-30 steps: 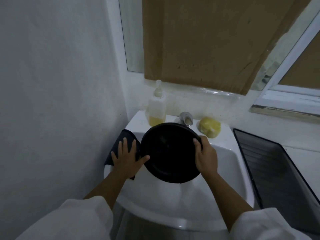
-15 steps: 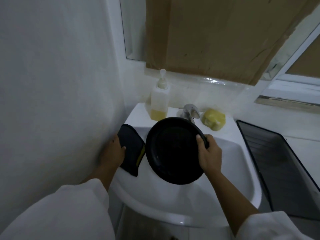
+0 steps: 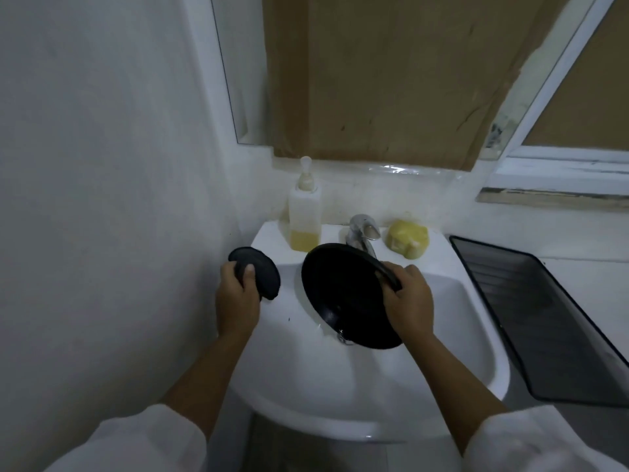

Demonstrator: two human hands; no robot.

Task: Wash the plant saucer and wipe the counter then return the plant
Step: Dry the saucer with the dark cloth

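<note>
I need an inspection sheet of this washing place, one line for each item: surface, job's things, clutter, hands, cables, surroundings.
Surface: white sink, with a faucet at its back edge.
Job's things: black saucer held tilted over the sink; dark scrub pad held over the sink's left edge.
Clutter: soap bottle left of the faucet, yellow sponge right of it, both on the back ledge.
Hands: left hand grips the scrub pad; right hand grips the saucer's rim.
Cables: nothing seen.
Surroundings: black tray right of the sink; cardboard above it; white wall to the left.
</note>
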